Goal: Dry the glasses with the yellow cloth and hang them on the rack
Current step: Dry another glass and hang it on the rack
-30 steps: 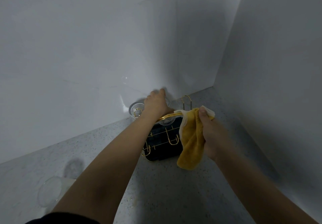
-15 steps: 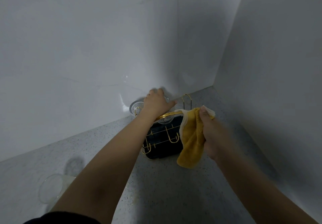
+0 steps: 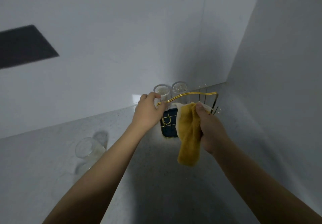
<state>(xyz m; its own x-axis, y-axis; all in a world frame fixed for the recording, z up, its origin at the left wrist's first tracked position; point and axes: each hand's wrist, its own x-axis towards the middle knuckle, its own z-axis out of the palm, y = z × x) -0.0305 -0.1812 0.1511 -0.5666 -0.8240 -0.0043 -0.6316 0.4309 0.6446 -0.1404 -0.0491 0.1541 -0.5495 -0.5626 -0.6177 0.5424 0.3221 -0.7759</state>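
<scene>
A gold wire rack (image 3: 191, 94) on a dark blue tray (image 3: 168, 131) stands in the counter's corner. Two clear glasses hang upside down on its far side: one on the left (image 3: 162, 91) and one beside it (image 3: 180, 88). My left hand (image 3: 149, 109) wraps around the lower part of the left glass, thumb by the gold top rail. My right hand (image 3: 213, 129) grips the yellow cloth (image 3: 189, 136), which hangs down in front of the rack. A third clear glass (image 3: 88, 149) stands on the counter at the left, apart from both hands.
White walls close in behind and to the right of the rack. The speckled grey counter (image 3: 156, 180) runs toward me between my arms. A dark rectangle (image 3: 22, 47) shows on the left wall.
My left hand has drawn back from on top of the rack to its left side, so two hung glasses now show. My right hand still holds the cloth. The view has tilted.
</scene>
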